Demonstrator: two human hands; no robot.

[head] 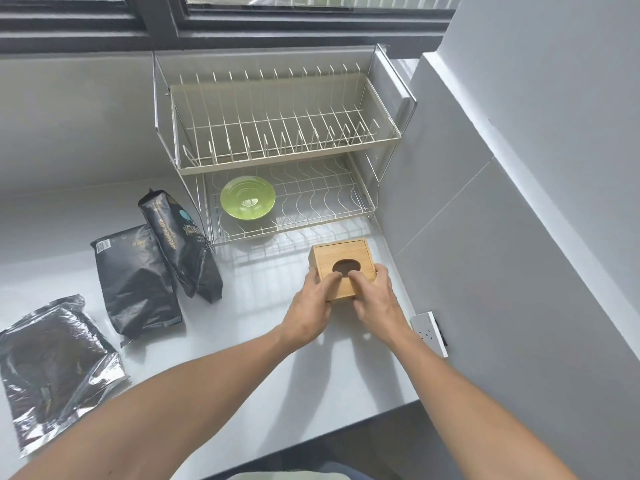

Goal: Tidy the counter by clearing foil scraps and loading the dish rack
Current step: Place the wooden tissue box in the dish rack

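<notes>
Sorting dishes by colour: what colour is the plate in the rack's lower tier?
Lime green plate, seen best in the head view.

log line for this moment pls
both hands: left hand, right hand gripping wooden box on counter | dish rack: green plate on lower tier

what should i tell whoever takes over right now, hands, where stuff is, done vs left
Left hand and right hand: both grip the near end of the wooden box, which sits on the counter in front of the dish rack.
Done: a green plate lies on the rack's lower tier; the upper tier is empty.
Left: two black foil bags and a crumpled silver foil bag lie on the counter to the left, not yet cleared.
</notes>
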